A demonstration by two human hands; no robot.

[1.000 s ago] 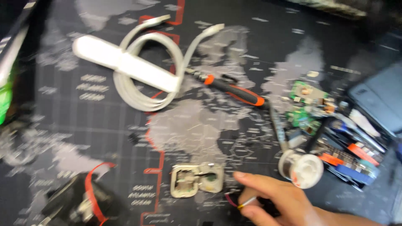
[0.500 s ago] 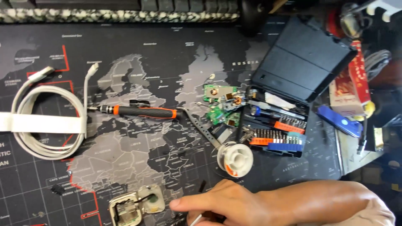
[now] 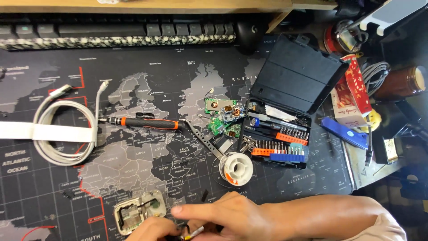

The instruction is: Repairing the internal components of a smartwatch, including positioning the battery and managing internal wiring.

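1. Desk mat [image 3: 133, 178], dark with a world map, carries everything; a keyboard [image 3: 116, 35] lies along its far edge.
2. Bit case [image 3: 285, 111] stands open near the mat's right edge, lid tipped back, bits still racked in the tray. Judged: tools are laid out and the work is under way, not finished.
3. White coiled cable [image 3: 62, 131] lies near the left edge, untouched.
4. Orange-and-black screwdriver [image 3: 147, 122] rests mid-mat, set down, well apart from both hands.
5. Right hand [image 3: 232, 216] reaches in from the lower right along the mat's near edge, forearm flat, palm down, index finger stretched left; the other fingers pinch a thin tool or wire, too small to identify.
6. Left hand [image 3: 149, 230] is only partly in view at the near edge, touching the same thin piece; whether it grips cannot be told.
7. Small opened metal housing [image 3: 139, 212] sits at the near edge just left of the hands, its insides exposed. Judged: open, not reassembled.
8. Solder spool [image 3: 235, 168] and loose green circuit boards [image 3: 223, 117] lie between housing and case.
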